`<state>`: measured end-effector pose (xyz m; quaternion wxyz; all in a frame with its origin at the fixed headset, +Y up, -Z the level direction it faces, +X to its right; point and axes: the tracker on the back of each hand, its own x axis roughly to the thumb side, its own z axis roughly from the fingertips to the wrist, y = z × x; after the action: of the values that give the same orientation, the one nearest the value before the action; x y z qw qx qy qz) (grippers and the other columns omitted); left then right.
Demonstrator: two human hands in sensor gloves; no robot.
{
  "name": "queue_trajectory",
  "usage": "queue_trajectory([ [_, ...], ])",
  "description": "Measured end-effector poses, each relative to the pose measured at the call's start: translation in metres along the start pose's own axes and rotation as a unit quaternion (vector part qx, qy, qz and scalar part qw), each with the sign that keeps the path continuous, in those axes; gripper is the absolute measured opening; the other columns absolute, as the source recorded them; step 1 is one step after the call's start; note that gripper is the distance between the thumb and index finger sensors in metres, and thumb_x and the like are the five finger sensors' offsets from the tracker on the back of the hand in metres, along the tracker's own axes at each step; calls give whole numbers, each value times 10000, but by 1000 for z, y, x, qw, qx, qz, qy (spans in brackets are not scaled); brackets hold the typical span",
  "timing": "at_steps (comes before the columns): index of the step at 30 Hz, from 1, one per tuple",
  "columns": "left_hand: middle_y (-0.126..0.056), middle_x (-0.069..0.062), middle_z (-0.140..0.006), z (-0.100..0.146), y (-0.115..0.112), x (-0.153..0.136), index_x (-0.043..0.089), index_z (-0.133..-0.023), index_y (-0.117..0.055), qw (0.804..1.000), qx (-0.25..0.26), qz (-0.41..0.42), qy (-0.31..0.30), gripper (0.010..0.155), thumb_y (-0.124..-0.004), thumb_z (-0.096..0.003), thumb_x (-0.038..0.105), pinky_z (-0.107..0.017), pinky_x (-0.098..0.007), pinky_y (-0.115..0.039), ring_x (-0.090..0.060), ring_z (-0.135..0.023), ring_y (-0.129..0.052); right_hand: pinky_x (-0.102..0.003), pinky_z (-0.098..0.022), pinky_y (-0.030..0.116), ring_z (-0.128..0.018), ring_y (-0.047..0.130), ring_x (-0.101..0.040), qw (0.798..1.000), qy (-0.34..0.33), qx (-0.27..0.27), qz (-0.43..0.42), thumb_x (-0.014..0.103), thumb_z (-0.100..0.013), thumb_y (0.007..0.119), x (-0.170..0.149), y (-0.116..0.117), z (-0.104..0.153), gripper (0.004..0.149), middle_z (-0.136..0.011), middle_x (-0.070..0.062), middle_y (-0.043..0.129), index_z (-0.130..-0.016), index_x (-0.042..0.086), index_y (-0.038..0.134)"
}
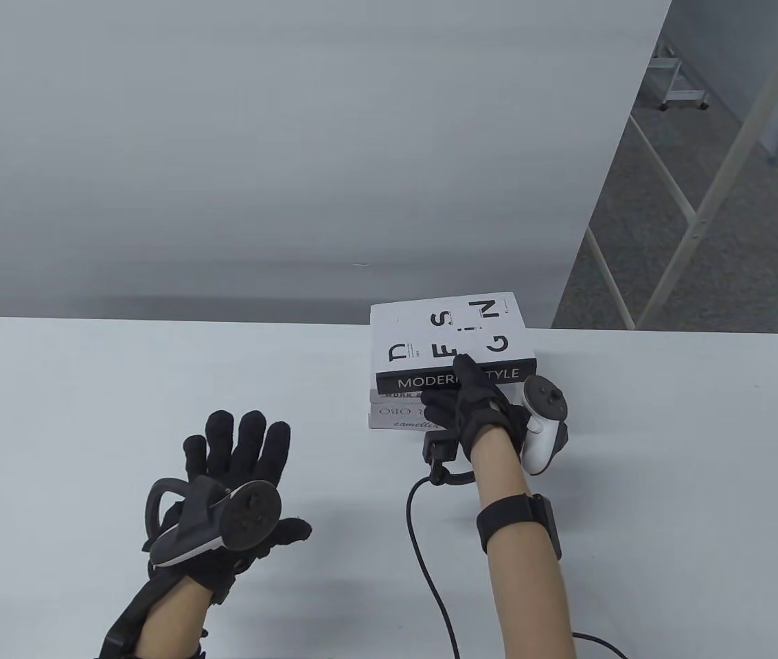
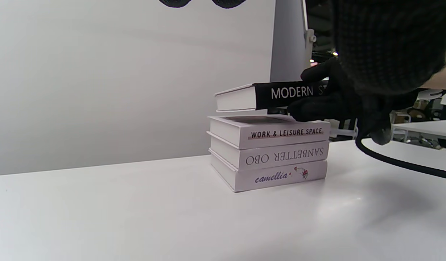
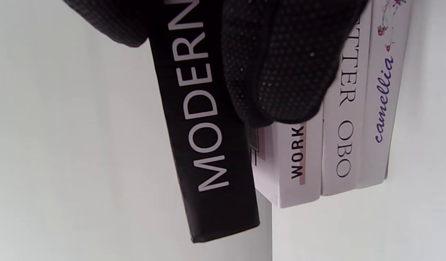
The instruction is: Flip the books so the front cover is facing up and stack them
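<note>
Black-spined book (image 1: 449, 336) — spine toward viewer

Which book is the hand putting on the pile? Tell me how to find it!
Look at the white table, then the small pile of books near its far edge. The right hand grips the top book, held a little above the pile. It is the only one with a black spine, reading MODERN STYLE; the Work & Leisure Space book and the two below have white spines.

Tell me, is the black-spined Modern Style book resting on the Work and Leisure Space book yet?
Apart. In the left wrist view, the Modern Style book hangs above the Work & Leisure Space book with a gap showing between them, gripped at its spine by the right hand.
</note>
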<state>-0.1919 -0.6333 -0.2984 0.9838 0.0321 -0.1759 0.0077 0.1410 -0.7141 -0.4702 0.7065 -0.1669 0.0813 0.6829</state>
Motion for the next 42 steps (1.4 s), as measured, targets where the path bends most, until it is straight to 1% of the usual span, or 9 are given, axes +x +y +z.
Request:
queue_trajectory([
  [12, -280, -325, -1122, 0, 0, 1, 77, -1125, -287, 1000, -11, 5, -1, 1126, -802, -342, 703, -619, -792, -299, -674, -928, -178, -319, -405, 947, -631, 1021, -303, 1000, 14, -9, -16, 507, -606, 522, -4, 14, 1, 786, -832, -353, 734, -957, -172, 337],
  [18, -285, -325, -1121, -3, -4, 4, 76, -1125, -292, 1000, -21, 2, -4, 1124, -802, -341, 700, -619, -791, -302, -673, -928, -181, -375, -495, 880, -750, 895, -378, 997, -7, 36, -64, 415, -612, 495, -5, 26, 8, 779, -882, -445, 589, -944, -226, 202],
  [24, -285, -325, -1121, -3, -8, 4, 74, -1125, -296, 1000, -30, 0, -2, 1121, -800, -344, 700, -619, -791, -304, -674, -928, -183, -437, -544, 815, -806, 801, -443, 996, -23, 60, -66, 396, -615, 479, -2, 33, 13, 765, -913, -476, 489, -951, -206, 146],
  [27, -284, -325, -1121, -3, -8, 5, 76, -1126, -299, 1000, -28, -3, -3, 1118, -799, -344, 700, -621, -790, -308, -674, -929, -186, -457, -529, 810, -791, 805, -462, 997, -60, 50, -2, 396, -610, 499, 1, 29, 21, 764, -909, -477, 497, -957, -199, 167],
  [29, -275, -323, -1121, -4, -8, 7, 79, -1126, -297, 1000, -23, -2, -10, 1115, -797, -346, 699, -625, -790, -310, -673, -933, -184, -479, -531, 797, -792, 793, -484, 992, -92, 66, 57, 404, -610, 503, 2, 23, 29, 762, -917, -474, 491, -970, -180, 172],
  [31, -267, -319, -1123, -5, -10, 9, 83, -1127, -294, 1000, -21, -2, -16, 1110, -791, -351, 700, -635, -787, -324, -670, -944, -191, -488, -549, 777, -809, 767, -495, 988, -106, 77, 85, 402, -613, 503, 0, 16, 37, 750, -932, -476, 456, -993, -143, 157],
  [34, -255, -314, -1125, -7, -13, 13, 84, -1127, -285, 1000, -10, 2, -25, 1086, -757, -375, 708, -659, -767, -388, -656, -975, -238, -565, -537, 729, -808, 714, -570, 981, -147, 62, 112, 396, -597, 566, -5, 6, 51, 737, -959, -477, 389, -1025, -84, 206],
  [38, -244, -313, -1126, -10, -19, 20, 18, -1114, -238, 1000, -3, 6, -29, 1109, -705, -399, 724, -676, -738, -450, -638, -1000, -299, -614, -532, 701, -823, 676, -600, 956, -203, 75, 199, 432, -594, 596, -9, -13, 72, 744, -984, -459, 374, -1048, -42, 246],
  [42, -228, -311, -1124, -14, -28, 26, 20, -1110, -206, 999, -7, -1, -38, 1100, -671, -414, 735, -681, -725, -486, -638, -1011, -361, -673, -512, 685, -834, 643, -634, 926, -248, 69, 278, 460, -586, 614, -13, -29, 92, 743, -1000, -460, 372, -1071, 16, 268],
])
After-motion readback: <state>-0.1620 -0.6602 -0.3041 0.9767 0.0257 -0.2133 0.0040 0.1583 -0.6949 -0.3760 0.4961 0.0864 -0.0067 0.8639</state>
